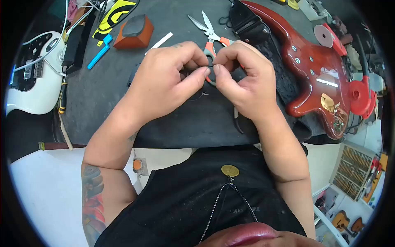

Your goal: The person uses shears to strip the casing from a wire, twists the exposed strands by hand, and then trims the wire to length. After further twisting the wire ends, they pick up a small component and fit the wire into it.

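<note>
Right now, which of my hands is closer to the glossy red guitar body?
Your right. The right hand is just to the left of the guitar body, not touching it; the left hand is farther left, beyond the right one.

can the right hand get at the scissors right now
Probably yes: the orange-handled scissors lie close by the right hand, blades uncovered, though its fingers pinch a thin dark piece.

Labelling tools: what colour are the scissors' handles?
The scissors' handles are orange with grey parts, partly hidden; the head view shows them best.
</note>
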The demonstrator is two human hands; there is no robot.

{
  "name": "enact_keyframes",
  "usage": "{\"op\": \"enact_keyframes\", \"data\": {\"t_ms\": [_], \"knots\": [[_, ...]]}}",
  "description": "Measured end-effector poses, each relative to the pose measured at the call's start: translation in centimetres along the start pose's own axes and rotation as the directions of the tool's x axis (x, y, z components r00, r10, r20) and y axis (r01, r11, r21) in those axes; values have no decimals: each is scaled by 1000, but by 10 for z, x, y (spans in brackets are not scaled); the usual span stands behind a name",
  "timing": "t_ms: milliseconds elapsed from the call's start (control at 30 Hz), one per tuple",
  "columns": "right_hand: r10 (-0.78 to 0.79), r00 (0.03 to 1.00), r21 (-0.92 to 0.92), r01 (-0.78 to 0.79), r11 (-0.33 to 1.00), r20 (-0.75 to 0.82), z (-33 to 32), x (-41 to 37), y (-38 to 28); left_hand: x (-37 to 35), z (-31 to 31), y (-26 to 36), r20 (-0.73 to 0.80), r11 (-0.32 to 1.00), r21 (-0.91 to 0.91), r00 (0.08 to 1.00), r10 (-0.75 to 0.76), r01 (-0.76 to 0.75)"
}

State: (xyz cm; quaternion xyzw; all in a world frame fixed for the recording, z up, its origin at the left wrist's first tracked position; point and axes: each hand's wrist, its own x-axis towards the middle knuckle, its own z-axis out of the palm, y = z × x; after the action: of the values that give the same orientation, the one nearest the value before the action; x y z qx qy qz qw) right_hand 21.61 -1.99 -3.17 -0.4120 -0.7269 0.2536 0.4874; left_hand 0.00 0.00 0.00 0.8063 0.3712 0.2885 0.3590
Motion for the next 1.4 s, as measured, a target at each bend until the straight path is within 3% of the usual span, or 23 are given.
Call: {"op": "enact_keyframes", "data": {"t_ms": [100, 167, 200, 267, 300, 367, 500, 567, 600, 633, 700, 733, 833, 1000, 1067, 1100, 1167, 1200, 1233, 1300, 1400], "knots": [[-58, 996, -113, 49, 992, -74, 4, 2, 2, 1, -5, 0, 8, 999, 42, 999, -31, 30], [-302, 945, -353, 241, 904, -128, 10, 4, 9, 1, -4, -1, 6, 993, -47, 994, -110, 111], [-299, 946, -356, 237, 904, -129, 9, 4, 9, 0, -2, -1, 9, 993, -50, 994, -110, 110], [-452, 886, -477, 355, 804, -102, 8, 5, 8, -1, 2, 2, 12, 959, -190, 977, -212, 210], [-453, 885, -479, 355, 803, -103, 7, 5, 6, -1, 2, 3, 12, 960, -190, 978, -210, 208], [-499, 859, -487, 390, 782, -114, 6, 4, 3, 1, 3, 6, 77, 890, -357, 959, -272, 282], [-513, 849, -464, 405, 787, -129, 4, 1, -1, -3, 7, 9, 42, 883, -415, 974, -224, 221], [-175, 959, -111, 153, 982, -225, 3, -1, -9, -5, 11, 1, -88, 974, -227, 995, -47, 26], [-62, 971, 80, 82, 993, -229, 1, -3, -6, -5, 10, 1, -93, 974, -227, 995, -47, 25], [-64, 972, 80, 84, 993, -226, 1, -3, -3, -4, 11, 1, -124, 989, -148, 992, 6, -25], [121, 982, 403, -54, 913, -143, 1, -5, 1, -4, 12, 1, -149, 995, -69, 987, 62, -72], [153, 986, 345, -123, 930, -61, -2, -5, 1, -3, 12, 0, -170, 991, 18, 977, 130, -129], [5, 1000, 112, -8, 994, 22, -3, -3, 2, -2, 12, 0, -169, 970, 133, 959, 226, -205], [24, 1000, 90, -24, 996, 6, -26, -2, -12, -1, 7, 2, -133, 964, 150, 962, 240, -220], [34, 995, 101, -25, 995, -91, -43, -2, -20, -2, 3, 0, -190, 994, 60, 976, 106, -96], [144, 987, -59, -148, 987, -73, -56, -2, -38, -2, 3, -1, -196, 993, 62, 975, 107, -97], [165, 984, -432, -119, 894, 69, -60, -9, -57, -1, 4, -4, -229, 968, -249, 969, -89, 30], [178, 969, -605, -38, 795, 174, -57, -19, -63, 0, 2, -1, -194, 944, -322, 971, -137, 69], [232, 938, -661, -3, 750, 259, -56, -29, -68, 1, 2, -2, -189, 944, -322, 973, -131, 65], [330, 909, -710, -56, 702, 254, -51, -42, -82, 2, 3, -7, -202, 903, -429, 970, -134, 35], [326, 914, -723, -56, 689, 241, -45, -55, -79, 1, -1, -7, -182, 850, -526, 972, -147, 30]]}}
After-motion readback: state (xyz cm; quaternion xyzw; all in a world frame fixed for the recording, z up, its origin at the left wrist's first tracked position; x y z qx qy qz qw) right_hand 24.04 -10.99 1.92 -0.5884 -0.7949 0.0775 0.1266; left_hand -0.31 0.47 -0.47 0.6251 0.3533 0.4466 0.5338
